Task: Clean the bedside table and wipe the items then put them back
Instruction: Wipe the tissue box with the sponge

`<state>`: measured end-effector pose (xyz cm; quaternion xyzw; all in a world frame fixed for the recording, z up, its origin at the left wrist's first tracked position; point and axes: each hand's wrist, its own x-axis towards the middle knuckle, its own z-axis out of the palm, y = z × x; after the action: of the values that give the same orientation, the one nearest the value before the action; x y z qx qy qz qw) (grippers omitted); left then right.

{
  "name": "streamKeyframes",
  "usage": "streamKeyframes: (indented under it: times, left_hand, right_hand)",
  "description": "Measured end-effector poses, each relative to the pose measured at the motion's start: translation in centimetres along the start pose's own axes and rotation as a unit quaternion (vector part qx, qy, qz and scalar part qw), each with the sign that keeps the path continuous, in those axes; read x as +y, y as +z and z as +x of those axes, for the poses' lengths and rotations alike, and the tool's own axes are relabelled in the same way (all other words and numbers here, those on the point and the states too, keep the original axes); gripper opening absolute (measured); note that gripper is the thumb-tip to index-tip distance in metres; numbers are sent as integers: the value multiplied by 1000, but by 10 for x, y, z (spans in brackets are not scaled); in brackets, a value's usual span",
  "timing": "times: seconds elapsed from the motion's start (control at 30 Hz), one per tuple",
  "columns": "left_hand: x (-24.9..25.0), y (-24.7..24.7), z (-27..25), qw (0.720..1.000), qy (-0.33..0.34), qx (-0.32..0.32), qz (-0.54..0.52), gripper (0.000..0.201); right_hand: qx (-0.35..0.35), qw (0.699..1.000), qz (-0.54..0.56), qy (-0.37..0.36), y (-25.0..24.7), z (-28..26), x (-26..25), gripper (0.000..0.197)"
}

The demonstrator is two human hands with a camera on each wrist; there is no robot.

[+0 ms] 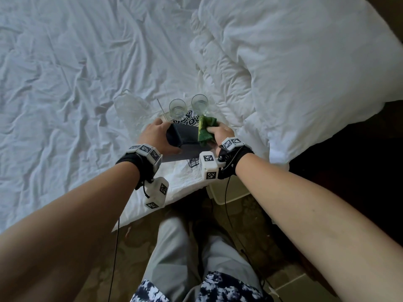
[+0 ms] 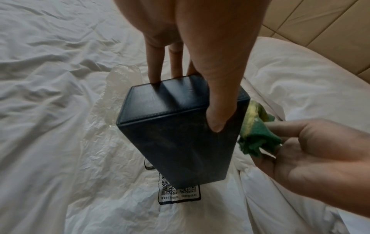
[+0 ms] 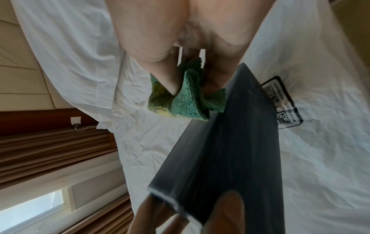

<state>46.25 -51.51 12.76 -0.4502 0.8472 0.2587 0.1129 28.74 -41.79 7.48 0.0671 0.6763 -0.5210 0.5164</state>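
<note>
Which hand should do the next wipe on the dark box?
Probably the right hand: its fingers already pinch the green cloth against the dark box, while the left hand grips the box and steadies it.

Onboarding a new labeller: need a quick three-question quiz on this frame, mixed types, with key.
1. True or false: the left hand grips the dark navy leather-look rectangular box.
2. Multiple choice: what does the right hand hold? A) a clear drinking glass B) a crumpled green and yellow cleaning cloth C) a white plastic bag
3. Fill in: how many clear drinking glasses stand on the printed white plastic bag on the bed, beyond the box? ____

Key: 1 true, with the thumb on one face and the fingers over the far edge; 2 B, the cloth is pressed beside the box; 3 two, the second one stands to the right.
</note>
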Motion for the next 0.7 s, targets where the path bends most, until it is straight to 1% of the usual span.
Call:
streamKeyframes:
  times: [0.1,0.2,0.3,0.37,0.47,0.57,0.7]
  left_hand:
    - [-8,-3,-1,999,11,6,-49,76]
    - [-11,4,-3,995,22,5,-99,80]
    - [-19,19,0,992,26,6,-122,79]
    - [-31,27,6,991,15,5,-130,75]
    - [-56,29,15,994,-20,-7,-105,73]
    - [-79,32,21,997,-41,-21,-59,76]
    - [-90,44,27,997,-48,-48,-17,72]
  right_hand:
    - [6,1000,2,-1,-2,-3,-1,26]
    - [15,1000,10,-5,-5,-4,-2,26]
    - [35,999,6,-4,-10,0,0,26]
    - [51,999,-14,-3,-15,6,5,26]
    - [81,995,-51,-3,-19,15,14,23]
    - [98,991,-88,2,-15,17,21,19]
    - [117,983,-139,-15,-6,18,30,25]
